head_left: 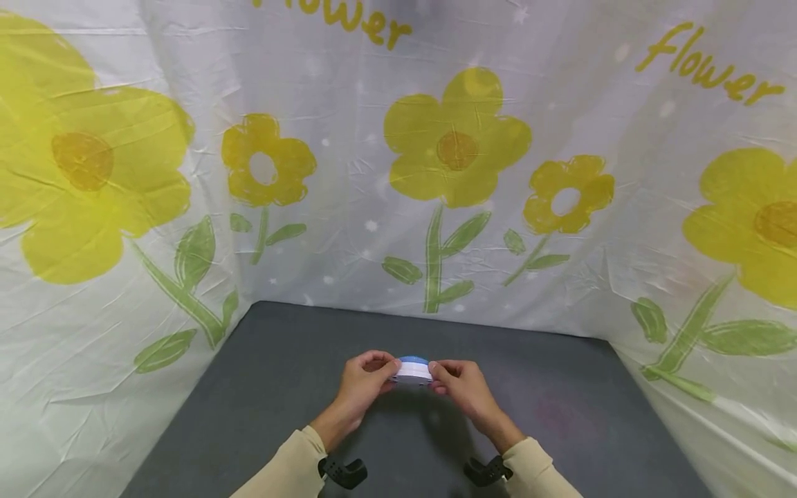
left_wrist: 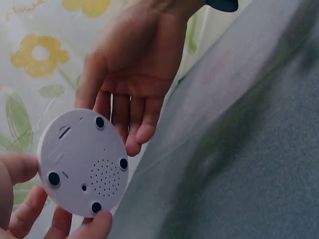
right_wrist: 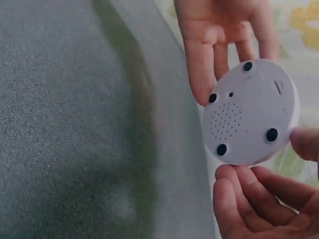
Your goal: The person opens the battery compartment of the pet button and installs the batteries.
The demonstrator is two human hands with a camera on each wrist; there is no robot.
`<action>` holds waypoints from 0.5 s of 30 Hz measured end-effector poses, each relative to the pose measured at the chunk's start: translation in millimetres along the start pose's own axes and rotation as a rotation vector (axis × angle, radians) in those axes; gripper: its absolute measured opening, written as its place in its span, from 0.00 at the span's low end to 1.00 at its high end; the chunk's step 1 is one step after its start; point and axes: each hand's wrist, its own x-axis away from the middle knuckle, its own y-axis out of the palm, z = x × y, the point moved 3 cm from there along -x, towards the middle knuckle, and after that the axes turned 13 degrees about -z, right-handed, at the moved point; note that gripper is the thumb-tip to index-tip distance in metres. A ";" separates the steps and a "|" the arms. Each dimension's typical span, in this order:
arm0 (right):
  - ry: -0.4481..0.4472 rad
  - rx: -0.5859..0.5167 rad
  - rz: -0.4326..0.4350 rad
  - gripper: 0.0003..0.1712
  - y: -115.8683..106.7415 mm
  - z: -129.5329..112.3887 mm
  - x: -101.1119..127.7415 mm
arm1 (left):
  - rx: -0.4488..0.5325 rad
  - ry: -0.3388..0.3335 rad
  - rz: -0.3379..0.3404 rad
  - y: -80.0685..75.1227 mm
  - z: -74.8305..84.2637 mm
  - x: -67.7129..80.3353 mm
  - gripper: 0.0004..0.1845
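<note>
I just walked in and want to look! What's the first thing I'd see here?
The big yellow flowers printed on the white cloth backdrop would catch your eye first, all around the dark grey table. Then, low in the middle, the left hand and right hand hold a small round white gadget between them above the table; its underside shows four black feet and tiny speaker holes.

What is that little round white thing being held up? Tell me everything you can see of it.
The round white device is a flat disc, seemingly of smooth plastic, with a blue top face seen in the head view. Its underside shows four dark round feet, a patch of small holes like a speaker grille, a tiny pinhole and a slot near the rim. It is held above the grey table, pinched at its edges between the left hand and the right hand.
</note>
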 end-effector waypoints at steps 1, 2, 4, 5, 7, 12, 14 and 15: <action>-0.006 -0.001 -0.008 0.23 -0.9 0.0 0.3 | -0.004 0.009 -0.003 0.2 0.4 0.1 0.19; -0.016 0.005 -0.014 0.23 -1.9 0.0 0.5 | -0.002 0.014 -0.009 0.1 0.9 0.0 0.20; -0.043 0.031 -0.024 0.22 -4.6 0.6 0.2 | -0.014 0.023 -0.031 0.2 2.2 0.0 0.25; -0.057 0.041 -0.026 0.22 -6.2 0.5 0.3 | -0.032 0.021 -0.043 0.0 3.3 0.1 0.27; -0.082 0.069 -0.039 0.22 -9.4 0.3 0.8 | -0.097 0.023 -0.071 -0.4 5.8 -0.3 0.31; -0.152 0.142 -0.100 0.25 -15.3 2.2 2.0 | -0.313 0.082 -0.138 -2.2 13.2 -2.1 0.31; -0.180 0.163 -0.115 0.26 -16.6 4.5 2.1 | -0.388 0.128 -0.170 -2.2 15.1 -2.9 0.29; -0.191 0.170 -0.118 0.27 -16.9 5.6 2.0 | -0.422 0.149 -0.185 -2.1 15.7 -3.3 0.29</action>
